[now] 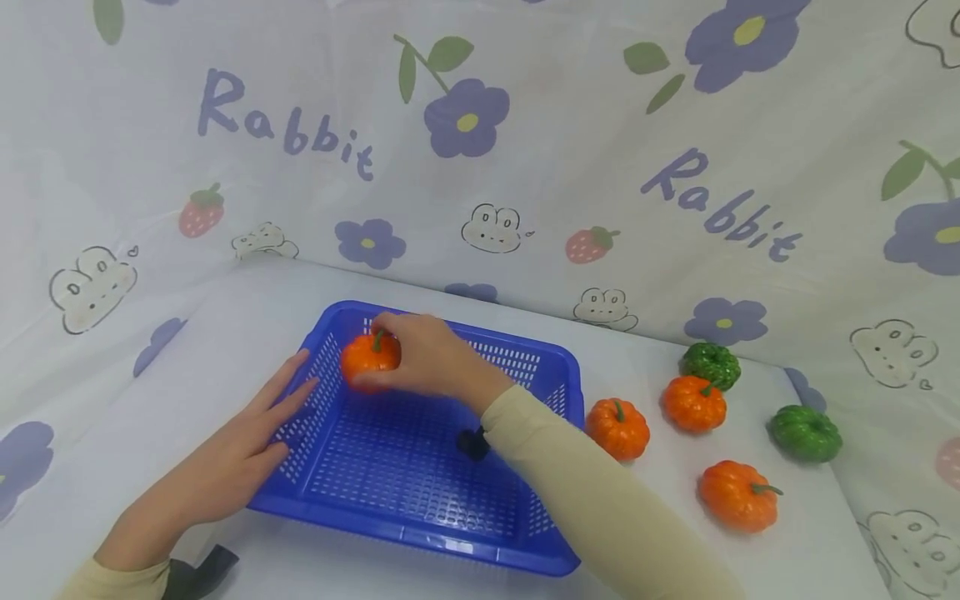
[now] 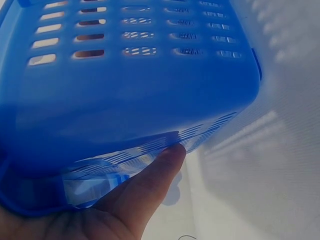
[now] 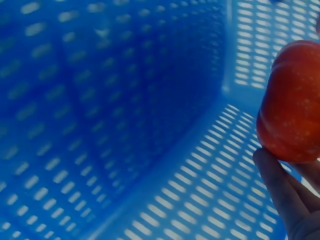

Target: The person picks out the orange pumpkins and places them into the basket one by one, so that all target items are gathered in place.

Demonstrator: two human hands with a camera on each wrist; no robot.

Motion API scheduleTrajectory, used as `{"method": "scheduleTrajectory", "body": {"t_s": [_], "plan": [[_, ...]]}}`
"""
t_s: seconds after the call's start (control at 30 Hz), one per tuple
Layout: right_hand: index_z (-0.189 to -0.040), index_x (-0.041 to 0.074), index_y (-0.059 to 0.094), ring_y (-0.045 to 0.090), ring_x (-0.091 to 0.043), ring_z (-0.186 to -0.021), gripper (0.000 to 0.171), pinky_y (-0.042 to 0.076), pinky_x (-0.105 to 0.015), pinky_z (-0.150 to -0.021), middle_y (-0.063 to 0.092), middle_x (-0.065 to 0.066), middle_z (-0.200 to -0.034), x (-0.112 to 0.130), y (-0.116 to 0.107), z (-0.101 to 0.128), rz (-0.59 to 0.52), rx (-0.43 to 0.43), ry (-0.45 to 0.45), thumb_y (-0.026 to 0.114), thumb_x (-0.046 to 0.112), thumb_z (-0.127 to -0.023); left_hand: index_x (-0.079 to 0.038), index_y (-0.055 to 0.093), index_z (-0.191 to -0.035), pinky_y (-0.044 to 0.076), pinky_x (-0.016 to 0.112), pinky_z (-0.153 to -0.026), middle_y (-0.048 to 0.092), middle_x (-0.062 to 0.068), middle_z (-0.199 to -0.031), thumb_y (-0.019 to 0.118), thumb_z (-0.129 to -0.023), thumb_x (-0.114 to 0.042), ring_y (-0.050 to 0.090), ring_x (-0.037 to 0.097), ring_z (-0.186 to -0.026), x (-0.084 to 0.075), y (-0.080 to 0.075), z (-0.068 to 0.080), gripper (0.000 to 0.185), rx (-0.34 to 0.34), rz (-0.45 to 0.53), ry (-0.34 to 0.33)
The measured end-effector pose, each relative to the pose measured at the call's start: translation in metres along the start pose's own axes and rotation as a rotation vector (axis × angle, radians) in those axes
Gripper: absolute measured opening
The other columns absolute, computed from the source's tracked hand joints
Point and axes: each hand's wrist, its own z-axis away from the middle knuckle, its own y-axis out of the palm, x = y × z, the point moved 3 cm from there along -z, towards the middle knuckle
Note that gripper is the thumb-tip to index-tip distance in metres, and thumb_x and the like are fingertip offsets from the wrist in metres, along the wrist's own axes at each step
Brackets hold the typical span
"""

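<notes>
1. The right hand (image 1: 427,354) is curled around an orange pumpkin (image 1: 369,357), fingers and thumb clamped on its sides, holding it over the far left corner of the blue basket (image 1: 420,533). From the right wrist view the pumpkin (image 3: 292,102) sits just above the slotted floor, with fingertips (image 3: 280,187) under it, so I cannot tell whether it touches the bottom yet.
2. The left hand (image 1: 240,450) lies flat with its fingers straight and spread, pressed against the basket's left wall. The left wrist view shows a fingertip (image 2: 167,160) touching the outside of the basket (image 2: 125,90), steadying it and gripping nothing.
3. By my reading, the step in hand is setting this pumpkin down inside the basket. The next move calls for lowering it the last bit onto the floor, loosening the fingers, and lifting the hand out clear of the far wall while the left hand keeps the basket from sliding.
4. Count of pumpkins: four orange in all, one in the hand and three on the table (image 1: 675,533) to the right of the basket, namely one just beside the basket (image 1: 617,427), one farther back (image 1: 693,402) and one nearest (image 1: 738,495).
5. Two green pumpkins also sit on the table: one at the far side (image 1: 709,363), touching the orange one before it, and one at the right edge (image 1: 805,432).
6. One basket, holding only the gripped pumpkin.
</notes>
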Motion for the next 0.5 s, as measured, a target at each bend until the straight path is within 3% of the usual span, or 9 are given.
{"method": "scheduleTrajectory", "body": {"t_s": [0.23,0.5], "plan": [[-0.127,0.018,0.065,0.061,-0.01,-0.086,0.06,0.054,-0.022,-0.075,0.065,0.011,-0.1,-0.005,0.018,-0.001,0.051,0.028,-0.027,0.08,0.063,-0.091,0.0,0.033,-0.169,0.009,0.01,-0.117,-0.001,0.004,-0.183,0.053,-0.101,0.005,0.012,0.042,-0.164,-0.002,-0.001,0.0,0.071,0.001,0.011,-0.002],[-0.133,0.017,0.064,0.06,-0.01,-0.091,0.064,0.053,-0.022,-0.08,0.065,0.009,-0.105,-0.006,0.03,-0.001,0.084,0.08,-0.003,0.08,0.062,-0.092,-0.003,0.032,-0.17,0.009,0.01,-0.116,-0.002,0.002,-0.183,0.053,-0.101,0.005,0.011,0.04,-0.165,-0.002,0.0,0.0,0.072,0.01,0.003,-0.026]]}}
